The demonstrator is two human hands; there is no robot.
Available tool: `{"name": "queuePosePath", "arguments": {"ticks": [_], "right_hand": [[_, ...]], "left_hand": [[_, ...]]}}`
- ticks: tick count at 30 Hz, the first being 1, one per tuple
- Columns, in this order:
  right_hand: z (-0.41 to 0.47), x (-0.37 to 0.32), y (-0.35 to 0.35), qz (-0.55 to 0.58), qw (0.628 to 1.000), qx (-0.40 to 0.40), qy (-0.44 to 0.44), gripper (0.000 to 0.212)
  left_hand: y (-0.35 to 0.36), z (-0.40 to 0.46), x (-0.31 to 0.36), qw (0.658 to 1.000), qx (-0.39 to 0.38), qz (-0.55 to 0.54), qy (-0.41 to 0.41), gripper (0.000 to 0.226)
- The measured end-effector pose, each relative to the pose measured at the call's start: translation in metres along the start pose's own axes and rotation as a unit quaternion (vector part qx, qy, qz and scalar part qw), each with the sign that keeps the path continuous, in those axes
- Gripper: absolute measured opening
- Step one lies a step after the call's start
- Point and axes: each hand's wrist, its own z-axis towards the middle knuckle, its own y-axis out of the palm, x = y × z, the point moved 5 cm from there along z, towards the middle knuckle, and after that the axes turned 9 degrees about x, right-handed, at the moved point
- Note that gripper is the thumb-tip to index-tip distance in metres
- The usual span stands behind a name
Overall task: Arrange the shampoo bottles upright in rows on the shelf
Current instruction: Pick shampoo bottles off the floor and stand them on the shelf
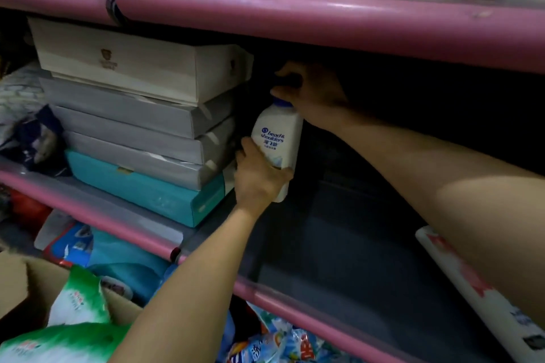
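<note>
Shampoo bottle (275, 138), white with a blue cap, stands upright deep on the dark shelf (339, 244), just right of the stack of flat boxes (132, 115); the left hand (259, 177) has its grip wrapped round the lower body and the right hand (306, 88) pinches the cap, so the placing step looks underway. Next it likely needs settling flat against the boxes before both hands let go, with another white bottle (483, 298) lying on its side far right of the boxes still to stand up.

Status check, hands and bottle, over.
Left hand grips bottle low, right hand pinches its cap. Bottle upright, deep on shelf. Stacked boxes close on its left.
</note>
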Motion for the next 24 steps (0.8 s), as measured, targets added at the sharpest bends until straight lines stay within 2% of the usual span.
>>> {"name": "queuePosePath", "arguments": {"ticks": [8,19,21,24], "right_hand": [[0.016,0.017,0.008,-0.028,0.999,0.002,-0.020,0.043],[0.013,0.019,0.011,-0.030,0.999,0.018,-0.017,0.047],[0.010,0.019,0.013,-0.039,0.999,0.021,-0.009,0.049],[0.004,0.014,0.014,-0.064,0.998,-0.018,-0.010,0.055]], "left_hand": [[0.014,0.017,-0.003,0.999,0.001,0.039,0.003,0.088],[0.015,0.019,-0.003,0.999,-0.006,0.032,-0.005,0.090],[0.015,0.018,-0.002,0.999,-0.015,0.030,-0.014,0.091],[0.008,0.018,0.002,0.997,-0.059,0.036,-0.043,0.089]]}}
